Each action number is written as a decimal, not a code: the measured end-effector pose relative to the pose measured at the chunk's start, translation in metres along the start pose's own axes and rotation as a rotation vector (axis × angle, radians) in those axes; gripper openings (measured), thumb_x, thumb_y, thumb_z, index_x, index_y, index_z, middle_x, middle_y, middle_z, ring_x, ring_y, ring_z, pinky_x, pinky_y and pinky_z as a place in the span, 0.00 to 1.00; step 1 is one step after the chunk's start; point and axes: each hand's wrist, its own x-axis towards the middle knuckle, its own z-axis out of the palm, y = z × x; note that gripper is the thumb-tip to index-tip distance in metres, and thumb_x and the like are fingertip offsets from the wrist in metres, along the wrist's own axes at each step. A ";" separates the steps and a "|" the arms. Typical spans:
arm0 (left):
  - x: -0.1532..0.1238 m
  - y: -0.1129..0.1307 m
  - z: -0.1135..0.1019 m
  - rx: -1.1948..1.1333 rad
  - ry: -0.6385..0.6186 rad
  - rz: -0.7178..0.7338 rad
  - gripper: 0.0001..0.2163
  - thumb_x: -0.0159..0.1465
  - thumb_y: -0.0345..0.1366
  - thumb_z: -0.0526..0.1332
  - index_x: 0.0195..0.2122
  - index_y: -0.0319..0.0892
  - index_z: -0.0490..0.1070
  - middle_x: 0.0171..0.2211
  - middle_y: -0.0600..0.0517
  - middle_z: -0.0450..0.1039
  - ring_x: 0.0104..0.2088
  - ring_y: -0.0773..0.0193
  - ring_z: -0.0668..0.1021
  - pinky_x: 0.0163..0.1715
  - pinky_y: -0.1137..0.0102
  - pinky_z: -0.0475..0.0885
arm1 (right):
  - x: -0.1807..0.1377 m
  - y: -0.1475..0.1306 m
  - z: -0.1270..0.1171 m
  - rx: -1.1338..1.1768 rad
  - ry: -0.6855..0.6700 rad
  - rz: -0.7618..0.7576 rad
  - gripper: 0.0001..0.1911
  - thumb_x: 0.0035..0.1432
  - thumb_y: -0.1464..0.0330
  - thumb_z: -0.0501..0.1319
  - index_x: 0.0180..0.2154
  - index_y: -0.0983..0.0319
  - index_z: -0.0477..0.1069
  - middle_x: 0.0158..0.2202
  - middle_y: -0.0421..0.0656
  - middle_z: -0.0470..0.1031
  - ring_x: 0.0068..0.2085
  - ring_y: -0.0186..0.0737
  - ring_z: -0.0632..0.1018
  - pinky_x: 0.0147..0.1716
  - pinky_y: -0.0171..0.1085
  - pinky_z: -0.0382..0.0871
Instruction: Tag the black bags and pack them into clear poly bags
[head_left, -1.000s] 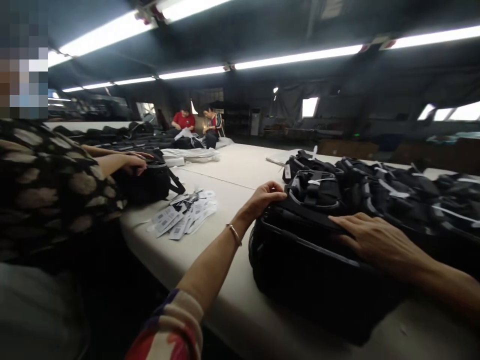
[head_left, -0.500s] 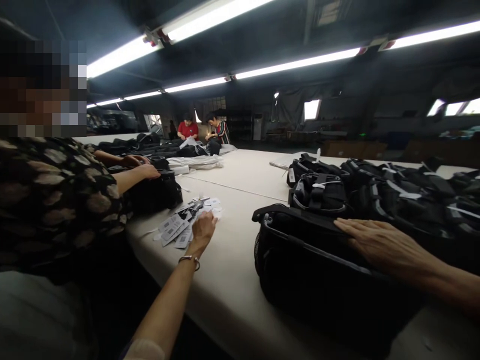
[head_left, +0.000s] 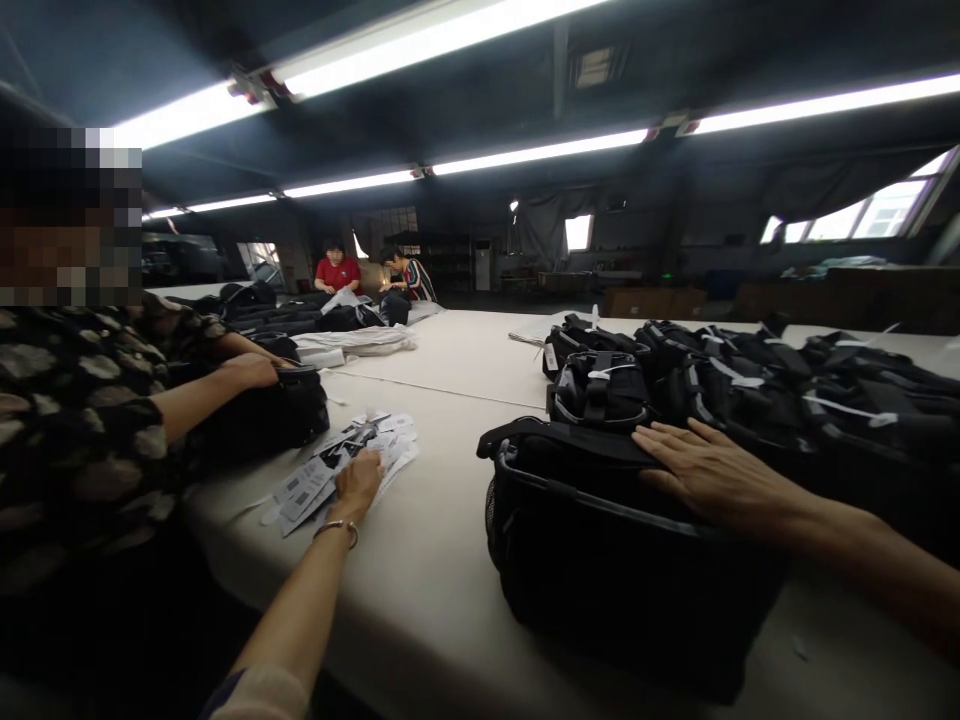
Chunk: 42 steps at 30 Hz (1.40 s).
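Observation:
My left hand [head_left: 358,482] is at the pile of printed hang tags [head_left: 311,482], its fingers curled in and pressed together over the tags. Its fingertips are turned away from me, so what they pinch, if anything, is hidden. My right hand [head_left: 705,465] lies flat, fingers stretched out, on the top flap of a black bag [head_left: 615,560]. This bag stands upright near the table's front edge, with grey piping along its top and a mesh pocket at its left side.
Behind and right of the bag stand rows of similar black bags [head_left: 600,385], several with white ties. At left a co-worker in a floral top [head_left: 75,430] handles another black bag [head_left: 262,410]. White sheets [head_left: 360,342] and two people lie farther back along the pale table [head_left: 465,345].
The view has turned a little to the right, so most things sit farther left. My left hand stays at the tags, and my right hand stays on the bag with its fingers slightly more spread.

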 end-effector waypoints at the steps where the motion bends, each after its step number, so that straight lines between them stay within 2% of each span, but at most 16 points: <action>1: 0.000 0.000 -0.004 -0.030 0.016 -0.005 0.06 0.64 0.37 0.59 0.36 0.41 0.74 0.44 0.46 0.76 0.40 0.57 0.78 0.40 0.62 0.72 | 0.000 0.001 0.000 0.007 -0.004 0.004 0.39 0.64 0.46 0.47 0.65 0.65 0.60 0.67 0.51 0.58 0.67 0.56 0.59 0.67 0.60 0.44; 6: -0.010 0.011 -0.044 -0.263 0.152 -0.021 0.08 0.60 0.40 0.58 0.28 0.43 0.72 0.36 0.45 0.79 0.39 0.50 0.80 0.37 0.62 0.72 | 0.001 0.002 -0.001 0.079 -0.002 0.026 0.48 0.60 0.39 0.48 0.66 0.70 0.57 0.68 0.55 0.54 0.68 0.58 0.56 0.68 0.59 0.40; 11: -0.045 0.072 -0.102 -0.680 0.196 0.201 0.19 0.62 0.49 0.54 0.45 0.40 0.70 0.35 0.46 0.80 0.37 0.56 0.81 0.38 0.65 0.76 | -0.006 -0.006 -0.013 0.234 0.002 0.021 0.44 0.63 0.40 0.46 0.67 0.65 0.56 0.68 0.53 0.55 0.69 0.56 0.54 0.68 0.58 0.36; 13: -0.071 0.111 -0.122 -0.842 0.112 0.353 0.21 0.60 0.52 0.57 0.45 0.41 0.70 0.33 0.49 0.79 0.34 0.58 0.81 0.35 0.67 0.76 | -0.009 -0.007 -0.019 0.353 0.003 0.006 0.42 0.64 0.41 0.46 0.68 0.61 0.53 0.69 0.50 0.53 0.70 0.55 0.52 0.68 0.59 0.35; 15: -0.103 0.154 -0.136 -0.947 -0.062 0.540 0.17 0.58 0.51 0.61 0.38 0.42 0.72 0.27 0.52 0.78 0.29 0.60 0.80 0.30 0.68 0.75 | -0.011 -0.006 -0.023 0.486 0.000 0.001 0.40 0.65 0.42 0.47 0.69 0.57 0.51 0.70 0.47 0.51 0.70 0.54 0.50 0.68 0.59 0.34; 17: -0.132 0.197 -0.143 -0.910 -0.238 0.722 0.12 0.58 0.47 0.62 0.33 0.43 0.73 0.25 0.54 0.77 0.25 0.63 0.78 0.27 0.71 0.73 | -0.013 -0.003 -0.026 0.626 0.012 -0.004 0.39 0.63 0.42 0.49 0.68 0.55 0.53 0.70 0.45 0.52 0.70 0.54 0.50 0.68 0.57 0.35; 19: -0.153 0.237 -0.140 -0.791 -0.289 0.859 0.08 0.60 0.42 0.60 0.32 0.43 0.74 0.24 0.55 0.76 0.25 0.65 0.77 0.27 0.72 0.71 | -0.014 -0.001 -0.029 0.804 0.047 -0.015 0.39 0.62 0.41 0.51 0.65 0.55 0.60 0.67 0.46 0.59 0.68 0.55 0.57 0.67 0.53 0.44; 22: -0.167 0.282 -0.127 -0.555 -0.227 0.959 0.06 0.60 0.35 0.58 0.31 0.43 0.74 0.23 0.55 0.74 0.24 0.66 0.75 0.25 0.73 0.66 | -0.017 0.000 -0.030 1.141 0.067 0.047 0.37 0.61 0.41 0.53 0.61 0.58 0.68 0.50 0.47 0.78 0.49 0.49 0.77 0.52 0.45 0.68; 24: -0.169 0.301 -0.119 -0.454 -0.196 0.989 0.06 0.59 0.33 0.58 0.30 0.43 0.75 0.22 0.55 0.74 0.22 0.67 0.74 0.24 0.73 0.64 | -0.020 -0.001 -0.030 1.353 0.065 0.141 0.36 0.59 0.42 0.58 0.59 0.60 0.70 0.33 0.42 0.79 0.30 0.38 0.77 0.35 0.37 0.70; 27: -0.165 0.310 -0.112 -0.416 -0.225 1.061 0.08 0.61 0.33 0.57 0.30 0.43 0.76 0.24 0.54 0.75 0.25 0.66 0.76 0.27 0.73 0.66 | -0.021 -0.001 -0.027 1.554 0.117 0.159 0.32 0.55 0.46 0.65 0.51 0.63 0.77 0.28 0.40 0.77 0.25 0.32 0.72 0.29 0.33 0.66; 29: -0.160 0.307 -0.109 -0.390 -0.178 1.143 0.08 0.63 0.37 0.59 0.39 0.44 0.77 0.37 0.51 0.80 0.37 0.61 0.80 0.38 0.70 0.71 | -0.021 0.001 -0.023 1.602 0.173 0.124 0.29 0.53 0.48 0.68 0.46 0.64 0.79 0.34 0.43 0.80 0.31 0.35 0.75 0.34 0.34 0.67; 31: -0.153 0.299 -0.106 -0.290 -0.120 1.218 0.16 0.62 0.39 0.63 0.52 0.46 0.73 0.53 0.47 0.75 0.52 0.54 0.76 0.52 0.64 0.69 | -0.019 0.002 -0.020 1.591 0.211 0.130 0.27 0.51 0.49 0.69 0.42 0.65 0.81 0.38 0.45 0.80 0.35 0.37 0.76 0.38 0.35 0.67; 33: -0.147 0.291 -0.103 -0.132 -0.135 1.246 0.22 0.62 0.38 0.64 0.58 0.46 0.69 0.59 0.45 0.71 0.57 0.52 0.73 0.57 0.60 0.67 | -0.016 0.002 -0.017 1.557 0.223 0.159 0.28 0.50 0.48 0.69 0.40 0.66 0.81 0.36 0.45 0.80 0.34 0.36 0.75 0.38 0.35 0.66; 38: -0.142 0.286 -0.097 0.104 -0.163 1.279 0.15 0.67 0.37 0.58 0.54 0.45 0.71 0.51 0.46 0.77 0.49 0.52 0.79 0.48 0.63 0.73 | -0.012 -0.001 -0.022 1.597 0.224 0.179 0.24 0.49 0.51 0.70 0.36 0.67 0.80 0.31 0.42 0.79 0.30 0.34 0.73 0.35 0.35 0.66; 40: -0.142 0.288 -0.097 0.131 -0.141 1.286 0.13 0.68 0.37 0.56 0.51 0.45 0.73 0.46 0.46 0.79 0.45 0.52 0.81 0.44 0.64 0.74 | -0.013 -0.001 -0.029 1.697 0.352 0.187 0.17 0.51 0.56 0.70 0.34 0.64 0.78 0.32 0.42 0.79 0.33 0.37 0.76 0.39 0.36 0.68; 42: -0.143 0.291 -0.098 0.152 -0.125 1.295 0.12 0.69 0.36 0.53 0.46 0.43 0.75 0.42 0.45 0.79 0.41 0.53 0.81 0.41 0.64 0.74 | -0.020 -0.001 -0.040 1.850 0.571 0.194 0.11 0.55 0.61 0.69 0.32 0.62 0.74 0.31 0.41 0.79 0.36 0.39 0.78 0.44 0.39 0.71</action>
